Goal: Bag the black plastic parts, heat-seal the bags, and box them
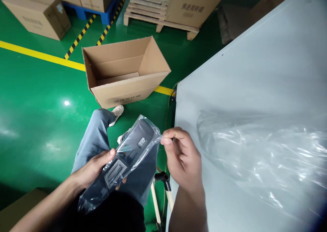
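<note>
A long black plastic part point(127, 153) lies inside a clear plastic bag point(150, 126) over my lap. My left hand point(94, 169) grips the bagged part from underneath, thumb pressed on its top near the middle. My right hand point(180, 155) is closed in a pinch on the bag's upper right edge, just off the corner of the white table point(255, 72). The part has a small label and a recessed rectangular section.
A heap of clear plastic bags point(265, 157) lies on the table to the right. An open empty cardboard box point(125, 72) stands on the green floor ahead. More boxes point(38, 15) and a wooden pallet point(153, 7) stand farther back. A black clamp point(163, 178) sits below the table corner.
</note>
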The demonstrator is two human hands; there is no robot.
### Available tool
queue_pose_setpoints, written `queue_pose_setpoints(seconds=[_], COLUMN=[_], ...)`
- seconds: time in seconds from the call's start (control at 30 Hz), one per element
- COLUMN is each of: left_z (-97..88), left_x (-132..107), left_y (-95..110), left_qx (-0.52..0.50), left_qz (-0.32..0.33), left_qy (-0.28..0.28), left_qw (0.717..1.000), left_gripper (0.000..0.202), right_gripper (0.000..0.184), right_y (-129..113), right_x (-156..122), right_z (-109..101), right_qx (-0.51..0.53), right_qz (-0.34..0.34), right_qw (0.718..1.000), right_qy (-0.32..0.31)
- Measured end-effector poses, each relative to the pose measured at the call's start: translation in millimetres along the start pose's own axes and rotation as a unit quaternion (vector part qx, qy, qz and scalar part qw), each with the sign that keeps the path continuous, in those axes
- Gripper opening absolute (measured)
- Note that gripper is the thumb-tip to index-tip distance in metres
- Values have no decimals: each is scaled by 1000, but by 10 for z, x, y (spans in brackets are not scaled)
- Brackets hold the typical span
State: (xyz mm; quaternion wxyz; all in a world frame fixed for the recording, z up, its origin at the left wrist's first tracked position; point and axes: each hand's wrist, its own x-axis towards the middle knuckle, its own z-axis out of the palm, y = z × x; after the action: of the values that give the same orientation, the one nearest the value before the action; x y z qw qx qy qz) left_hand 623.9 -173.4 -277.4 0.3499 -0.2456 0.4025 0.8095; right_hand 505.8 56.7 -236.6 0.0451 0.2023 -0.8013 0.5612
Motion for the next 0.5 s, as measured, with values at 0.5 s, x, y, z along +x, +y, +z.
queue_pose_setpoints(seconds=[0.5], left_z=[8], left_x=[-149], left_y=[326], left_qx=[227], left_qz=[123], left_qy=[54], left_qw=[964], left_gripper=[72], right_gripper=[5], right_y=[-57], right_x=[113], right_z=[-111], right_qx=[-321], right_qz=[-213], right_qw=[921], right_qy=[-56])
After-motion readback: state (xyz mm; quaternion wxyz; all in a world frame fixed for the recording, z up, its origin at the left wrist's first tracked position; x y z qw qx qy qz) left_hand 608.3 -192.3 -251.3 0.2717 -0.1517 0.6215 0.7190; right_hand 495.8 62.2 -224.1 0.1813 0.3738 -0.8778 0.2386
